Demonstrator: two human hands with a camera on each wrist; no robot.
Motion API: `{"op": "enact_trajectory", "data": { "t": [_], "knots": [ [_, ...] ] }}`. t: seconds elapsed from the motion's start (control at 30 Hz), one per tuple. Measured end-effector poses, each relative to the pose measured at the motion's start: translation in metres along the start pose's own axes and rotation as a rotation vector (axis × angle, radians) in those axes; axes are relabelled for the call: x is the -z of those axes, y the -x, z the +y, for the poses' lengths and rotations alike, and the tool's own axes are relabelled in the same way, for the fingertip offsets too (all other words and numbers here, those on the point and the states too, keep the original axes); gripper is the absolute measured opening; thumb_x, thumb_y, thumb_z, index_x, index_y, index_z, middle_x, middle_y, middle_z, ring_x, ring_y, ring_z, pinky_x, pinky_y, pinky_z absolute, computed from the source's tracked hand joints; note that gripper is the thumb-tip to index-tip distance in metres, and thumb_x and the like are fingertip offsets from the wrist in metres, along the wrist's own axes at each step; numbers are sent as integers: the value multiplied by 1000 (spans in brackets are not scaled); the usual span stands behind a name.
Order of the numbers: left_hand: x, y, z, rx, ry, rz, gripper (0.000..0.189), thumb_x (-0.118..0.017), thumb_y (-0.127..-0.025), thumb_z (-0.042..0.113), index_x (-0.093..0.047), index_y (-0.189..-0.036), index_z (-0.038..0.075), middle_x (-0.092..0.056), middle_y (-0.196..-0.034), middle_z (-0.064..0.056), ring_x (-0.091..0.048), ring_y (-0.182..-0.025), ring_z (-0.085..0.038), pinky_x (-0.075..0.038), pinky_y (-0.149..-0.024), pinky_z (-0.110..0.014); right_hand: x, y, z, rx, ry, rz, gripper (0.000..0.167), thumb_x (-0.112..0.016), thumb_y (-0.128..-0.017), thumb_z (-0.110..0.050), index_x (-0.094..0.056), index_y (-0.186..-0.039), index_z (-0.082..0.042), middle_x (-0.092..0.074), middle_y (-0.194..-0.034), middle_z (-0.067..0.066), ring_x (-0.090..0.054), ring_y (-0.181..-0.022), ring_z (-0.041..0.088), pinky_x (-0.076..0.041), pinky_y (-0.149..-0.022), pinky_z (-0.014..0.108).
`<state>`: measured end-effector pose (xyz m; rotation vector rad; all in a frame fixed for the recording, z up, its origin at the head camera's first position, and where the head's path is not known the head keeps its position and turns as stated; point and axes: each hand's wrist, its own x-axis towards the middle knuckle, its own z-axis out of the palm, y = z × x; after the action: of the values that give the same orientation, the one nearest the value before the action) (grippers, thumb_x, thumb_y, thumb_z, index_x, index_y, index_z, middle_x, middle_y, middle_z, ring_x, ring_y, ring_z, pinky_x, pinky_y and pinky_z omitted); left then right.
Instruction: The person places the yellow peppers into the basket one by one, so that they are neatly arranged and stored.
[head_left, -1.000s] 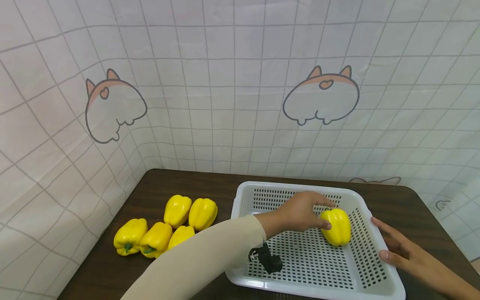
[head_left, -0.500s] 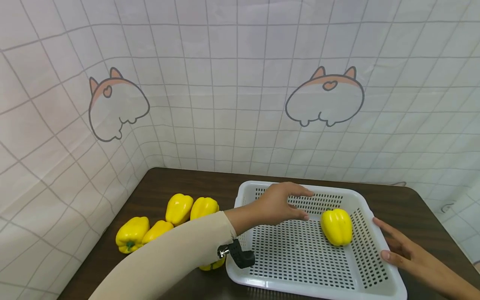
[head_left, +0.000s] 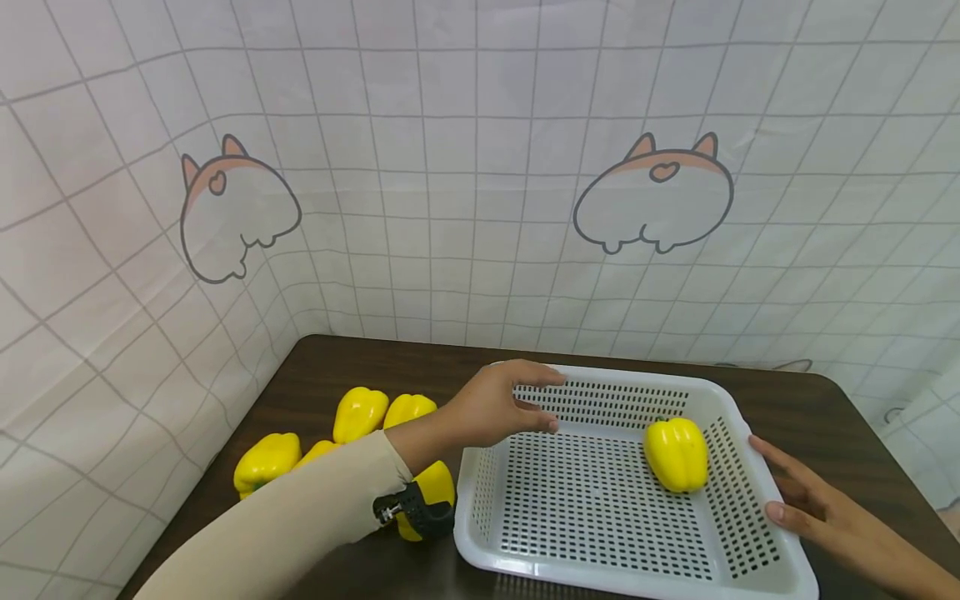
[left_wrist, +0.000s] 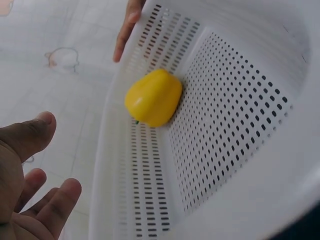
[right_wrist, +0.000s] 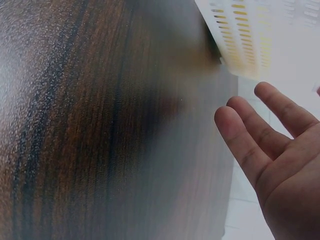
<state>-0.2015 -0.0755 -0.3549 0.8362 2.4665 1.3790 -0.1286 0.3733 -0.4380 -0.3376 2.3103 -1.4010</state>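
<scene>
My left hand (head_left: 487, 404) hovers over the left end of a white perforated plastic basket (head_left: 480, 550), fingers and thumb spread with nothing between them. One yellow bell pepper (head_left: 676, 455) lies in the basket against its right wall; the left wrist view shows the same pepper (left_wrist: 154, 98) resting by the slotted side. At the basket's right rim is my right hand (head_left: 813, 500), its fingers extended and fingertips right at the edge. In the right wrist view those fingers (right_wrist: 240, 137) are loosely straight beside the basket's outer wall (right_wrist: 240, 30).
Left of the basket, several more yellow bell peppers (head_left: 360, 414) are grouped on the dark wooden table (head_left: 315, 358); my left sleeve (head_left: 300, 508) covers part of them. A white grid-patterned curtain (head_left: 450, 208) hangs behind the table.
My left hand has come off the pepper, leaving it in the basket, and moved left toward the basket's left end. The right hand stays at the right rim.
</scene>
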Motion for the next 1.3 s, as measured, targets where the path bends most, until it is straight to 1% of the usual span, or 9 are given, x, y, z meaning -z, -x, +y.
{"op": "enact_trajectory", "data": {
  "t": [0.1,0.23,0.43,0.63,0.73,0.87,0.93,1.1,1.3],
  "knots": [
    [7,6,-4,23,-4,16,56,-85,-86,19,-65,-139,22,-55,-146,6,-66,-117,-15,-57,-86,-23,0,0,0,-13,14,12,77,-42,-111,-21,11,-162,-44,-33,-139,52,-72,-96,30,-63,-66,47],
    [14,14,-11,32,-2,24,57,-85,-86,19,-65,-139,22,-55,-146,6,-66,-117,-16,-57,-87,-25,1,1,1,-6,15,12,77,-42,-110,-21,10,-162,-43,-32,-139,52,-71,-98,32,-63,-66,47],
    [26,23,-19,6,23,37,56,-84,-87,15,-64,-140,15,-56,-146,1,-65,-120,-24,-57,-89,-28,2,2,3,16,2,0,76,-41,-111,-18,9,-162,-43,-37,-138,50,-71,-99,28,-63,-67,47],
    [42,34,-28,-12,14,49,56,-83,-88,14,-63,-140,13,-57,-145,1,-63,-123,-25,-56,-94,-31,1,3,4,13,0,10,76,-41,-111,-19,9,-162,-46,-36,-138,51,-72,-96,25,-63,-67,47],
    [51,40,-34,-1,-20,63,55,-83,-88,20,-63,-140,16,-58,-144,3,-61,-126,-26,-54,-98,-39,1,3,5,12,-5,8,76,-41,-111,-19,8,-161,-49,-38,-136,50,-73,-95,25,-63,-67,47],
    [60,49,-40,32,-72,116,54,-84,-88,26,-65,-139,21,-61,-140,5,-57,-130,-21,-49,-105,-49,2,4,5,21,-20,4,75,-39,-111,-18,7,-161,-48,-38,-138,49,-73,-96,24,-62,-68,47],
    [63,52,-42,45,-78,131,54,-83,-88,26,-64,-139,22,-62,-139,5,-57,-130,-20,-48,-106,-50,2,4,4,32,-26,0,74,-39,-111,-18,7,-162,-46,-37,-139,49,-73,-97,22,-62,-68,47],
    [68,59,-47,68,-54,132,55,-83,-89,25,-63,-140,21,-61,-140,4,-57,-129,-20,-51,-104,-45,1,4,4,65,-40,1,73,-38,-111,-16,6,-164,-39,-37,-139,49,-73,-98,22,-62,-69,47],
    [78,68,-58,84,-33,141,55,-82,-90,27,-63,-140,18,-60,-141,1,-58,-128,-24,-52,-102,-44,-2,3,5,73,-72,21,72,-38,-110,-15,2,-165,-39,-37,-140,48,-73,-100,22,-62,-70,48]
  ]
}}
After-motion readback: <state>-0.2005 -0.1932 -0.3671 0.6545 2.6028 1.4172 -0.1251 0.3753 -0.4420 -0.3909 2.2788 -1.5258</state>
